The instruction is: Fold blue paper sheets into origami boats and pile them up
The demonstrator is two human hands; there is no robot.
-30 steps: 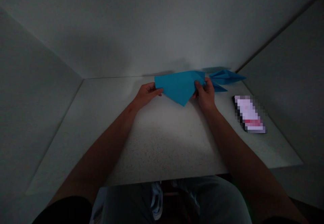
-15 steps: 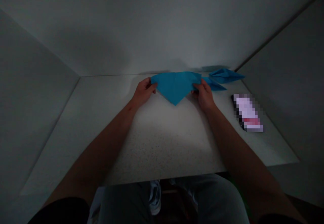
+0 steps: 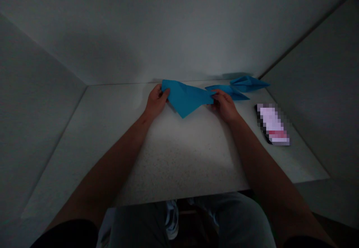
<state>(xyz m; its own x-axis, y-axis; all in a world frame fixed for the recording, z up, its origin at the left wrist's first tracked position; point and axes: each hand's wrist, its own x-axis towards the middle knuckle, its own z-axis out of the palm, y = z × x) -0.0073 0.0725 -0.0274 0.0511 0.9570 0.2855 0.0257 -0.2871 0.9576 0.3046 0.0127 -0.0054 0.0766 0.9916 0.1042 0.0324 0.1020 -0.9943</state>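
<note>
A sheet of blue paper [image 3: 183, 98] is held up over the tabletop, one corner pointing down toward me. My left hand [image 3: 157, 100] pinches its left end between thumb and fingers. At the other end, my right hand [image 3: 225, 105] is closed on the paper's right tip, which sits lower than the left. Just behind the right hand lies a folded blue paper piece [image 3: 234, 92], partly covered by that hand. A second folded blue paper piece [image 3: 249, 84], pointed at its ends, rests beyond it.
A phone [image 3: 272, 124], its lit screen pixelated, lies at the right on the white table [image 3: 179, 162]. White wall panels [image 3: 174, 31] rise behind the table and at both sides. The table's front edge is above my knees.
The blue paper has shifted left and tilted, its right end dropping and its lower corner moving left. Both hands moved slightly left, keeping hold. More of the nearer folded piece shows.
</note>
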